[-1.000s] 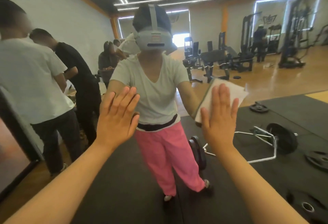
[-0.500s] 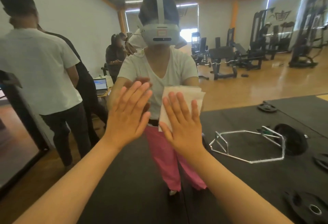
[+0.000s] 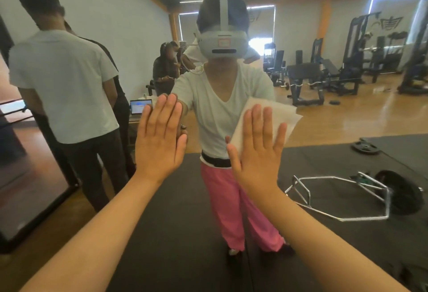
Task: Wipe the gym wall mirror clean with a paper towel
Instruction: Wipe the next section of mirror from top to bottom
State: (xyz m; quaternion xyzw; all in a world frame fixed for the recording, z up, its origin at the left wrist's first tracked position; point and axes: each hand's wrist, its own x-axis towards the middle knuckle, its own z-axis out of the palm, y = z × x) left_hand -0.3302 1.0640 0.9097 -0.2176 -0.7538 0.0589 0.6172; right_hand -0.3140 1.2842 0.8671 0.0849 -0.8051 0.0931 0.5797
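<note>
Head view: the right hand (image 3: pixel 257 152) lies flat with straight, spread fingers, pressing the paper towel (image 3: pixel 278 115) against the mirror (image 3: pixel 347 118); nothing curls round the sheet. The towel sits just to 2 o'clock of frame centre, its free corner sticking out toward 2 o'clock past the fingertips. The left hand (image 3: pixel 159 139) is also flat and open, its bare palm on the glass at 9 o'clock of the right hand.

Risks, as I judge them: since only palm pressure holds the towel, it may slip or bunch during a fast stroke, leaving skin dragging on the glass. The bare left palm is likely to leave fresh prints on the area being cleaned. The loose corner may fold under and smear rather than wipe.

Against half a second ago, the right hand and towel sit further toward 3 o'clock, the gap between the hands is wider, and the towel is tilted; the left hand stays planted
</note>
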